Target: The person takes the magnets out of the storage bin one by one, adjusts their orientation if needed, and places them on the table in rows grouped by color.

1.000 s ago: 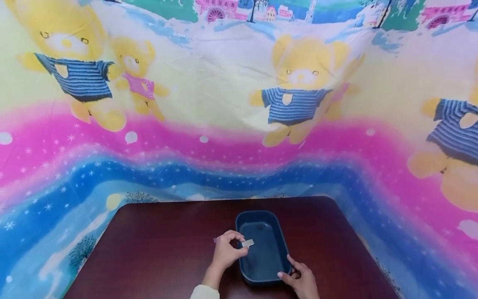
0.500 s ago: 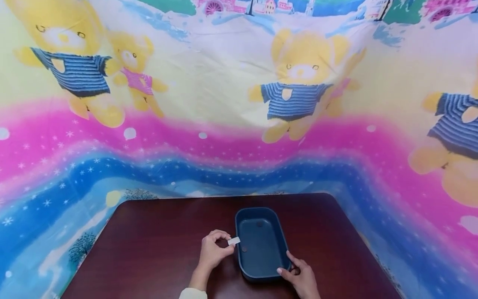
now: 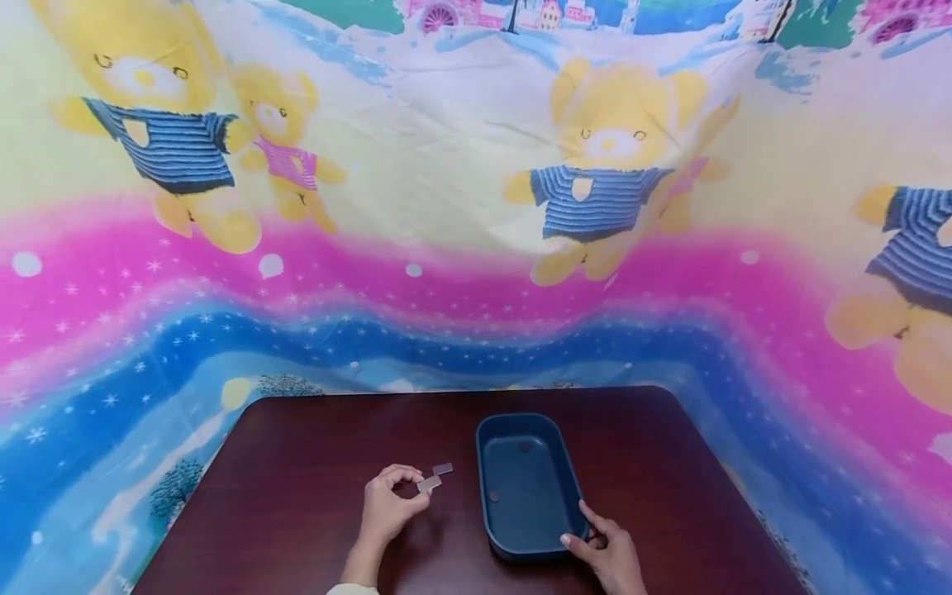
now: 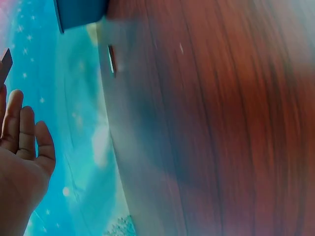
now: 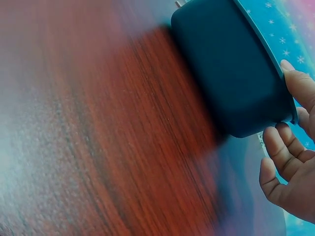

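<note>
On the dark table [image 3: 297,496] stands a blue container [image 3: 531,516], its near right corner gripped by the right hand [image 3: 611,552]. Left of it, the left hand [image 3: 388,502] pinches a pale strip [image 3: 429,485]; a second strip [image 3: 442,468] lies just beyond. Two brownish spots [image 3: 494,497], possibly discs, show inside.

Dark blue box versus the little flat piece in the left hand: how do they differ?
Size: the dark blue box is far bigger than the little flat piece.
Shape: the box is hollow, with raised walls and rounded corners; the piece looks thin and rectangular.
Colour: the box is dark blue, the piece greyish.
Shared: both are held in the hands, the box by the right hand, the piece by the left hand.
</note>
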Available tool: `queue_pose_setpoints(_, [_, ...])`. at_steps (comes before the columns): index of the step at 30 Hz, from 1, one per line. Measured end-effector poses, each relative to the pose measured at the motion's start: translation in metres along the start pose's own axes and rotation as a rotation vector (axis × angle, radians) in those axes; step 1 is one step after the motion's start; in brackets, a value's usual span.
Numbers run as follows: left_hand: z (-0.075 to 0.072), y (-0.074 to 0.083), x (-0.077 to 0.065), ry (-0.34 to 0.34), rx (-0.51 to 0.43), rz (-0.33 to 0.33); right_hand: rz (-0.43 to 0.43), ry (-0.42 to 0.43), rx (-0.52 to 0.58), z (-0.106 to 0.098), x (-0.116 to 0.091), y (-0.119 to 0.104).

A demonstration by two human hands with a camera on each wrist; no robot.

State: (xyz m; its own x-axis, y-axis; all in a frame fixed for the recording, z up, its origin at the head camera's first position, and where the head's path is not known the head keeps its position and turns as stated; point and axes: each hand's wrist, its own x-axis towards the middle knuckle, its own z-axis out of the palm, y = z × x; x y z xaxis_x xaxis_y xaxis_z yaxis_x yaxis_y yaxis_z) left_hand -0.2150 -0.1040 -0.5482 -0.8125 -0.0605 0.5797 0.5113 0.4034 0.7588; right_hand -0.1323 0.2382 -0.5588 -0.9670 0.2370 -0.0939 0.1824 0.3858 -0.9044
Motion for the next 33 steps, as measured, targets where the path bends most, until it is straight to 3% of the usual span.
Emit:
queue_pose_setpoints(7, [-0.023,-0.018,0.000,0.032,0.106,-0.070,-0.009,0.003,0.010,0.000,0.000,0.002])
queue_pose_setpoints(14, [-0.038,-0.042,0.001,-0.040,0.222,-0.207,-0.022,0.014,0.024,-0.001,-0.002,0.001])
queue_pose_setpoints(23, [-0.049,-0.063,0.007,-0.120,0.334,-0.337,-0.026,0.037,0.055,0.003,-0.003,0.005])
queue_pose_setpoints(33, [-0.051,-0.075,0.010,-0.229,0.420,-0.370,-0.010,0.032,0.087,0.003,-0.004,0.007])
